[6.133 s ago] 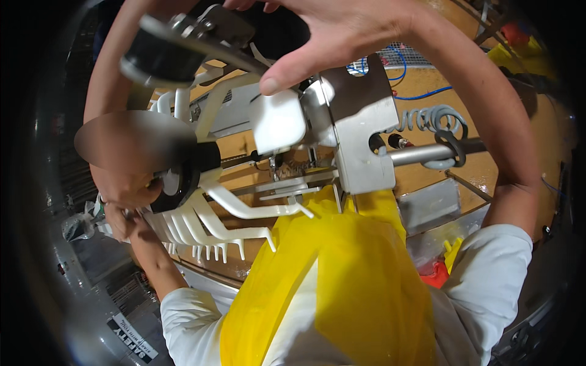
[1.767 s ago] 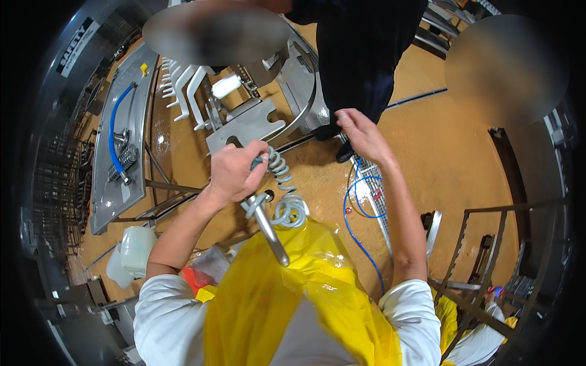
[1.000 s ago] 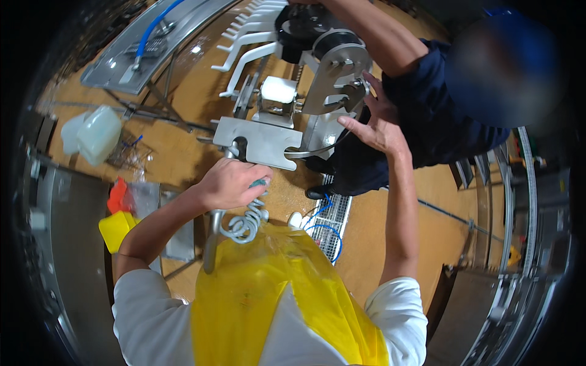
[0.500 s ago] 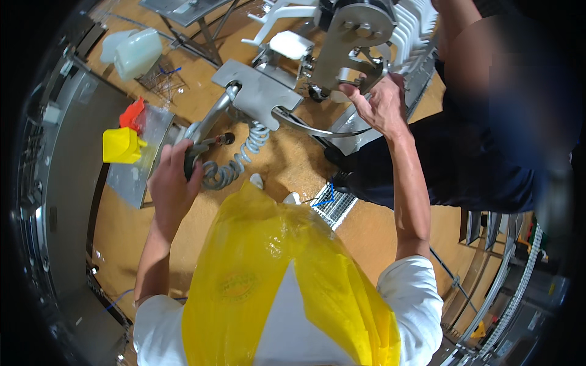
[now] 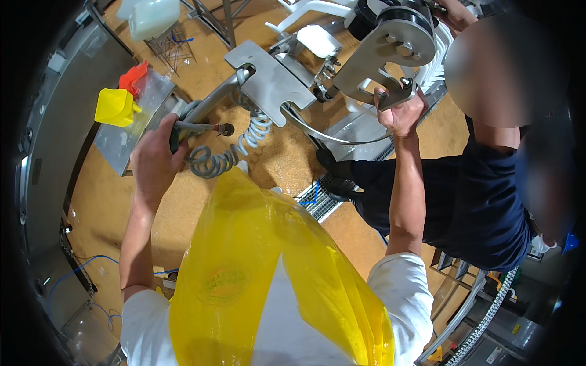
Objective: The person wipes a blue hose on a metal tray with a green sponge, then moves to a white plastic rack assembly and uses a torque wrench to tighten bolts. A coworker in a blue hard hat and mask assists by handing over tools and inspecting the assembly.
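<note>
My left hand (image 5: 155, 158) is closed around the dark grip of a grey metal nozzle-like tool (image 5: 198, 127) with a reddish-brown and black tip. A grey coiled hose (image 5: 256, 130) hangs beside it, under a slotted steel plate (image 5: 271, 82) on a thick steel tube (image 5: 217, 94). My right hand (image 5: 403, 116) grips the lower end of a notched steel bracket (image 5: 390, 67) bolted to the machine; part of the fingers is hidden behind the metal. A curved steel rod (image 5: 342, 140) runs between plate and bracket.
A person in dark clothes (image 5: 482, 201) leans in at the right, one hand (image 5: 455, 15) by the machine. A steel stand (image 5: 116, 149) carries a yellow scoop (image 5: 116, 108) and a red piece (image 5: 134, 79). A floor grate (image 5: 320, 204) and a blue hose (image 5: 91, 259) lie low.
The view has shifted, so the stand and left hand sit further left and the bracket further right. The other person's body has moved lower in view. Both my hands keep their grips.
</note>
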### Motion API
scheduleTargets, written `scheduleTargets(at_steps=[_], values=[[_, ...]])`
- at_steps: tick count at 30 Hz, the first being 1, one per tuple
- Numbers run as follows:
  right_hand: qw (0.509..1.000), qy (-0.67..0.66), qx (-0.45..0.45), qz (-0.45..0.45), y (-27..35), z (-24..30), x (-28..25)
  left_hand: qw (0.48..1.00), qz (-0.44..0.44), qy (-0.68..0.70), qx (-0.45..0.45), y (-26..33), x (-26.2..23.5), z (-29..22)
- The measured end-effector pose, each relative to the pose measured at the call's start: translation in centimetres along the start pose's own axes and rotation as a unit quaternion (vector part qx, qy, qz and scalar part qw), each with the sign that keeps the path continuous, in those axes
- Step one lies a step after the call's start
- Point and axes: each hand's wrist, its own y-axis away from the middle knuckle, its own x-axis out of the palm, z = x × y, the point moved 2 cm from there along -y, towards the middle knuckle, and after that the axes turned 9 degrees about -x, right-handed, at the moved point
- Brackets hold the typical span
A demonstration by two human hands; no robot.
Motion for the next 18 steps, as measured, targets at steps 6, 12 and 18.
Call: scheduleTargets(at_steps=[6,12,18], values=[[0.998,-0.035,0.056,0.008,-0.6,2.0,-0.7,0.999,0.008,0.047,0.0,0.2,-0.3,-0.2],[0.992,-0.05,0.114,-0.007,-0.5,3.6,-2.1,0.984,0.019,0.176,-0.003,-2.1,-3.6,-0.5],[0.949,-0.11,0.28,-0.095,2.9,4.3,-4.5,0.948,0.05,0.287,0.129,-7.2,-7.2,-1.4]])
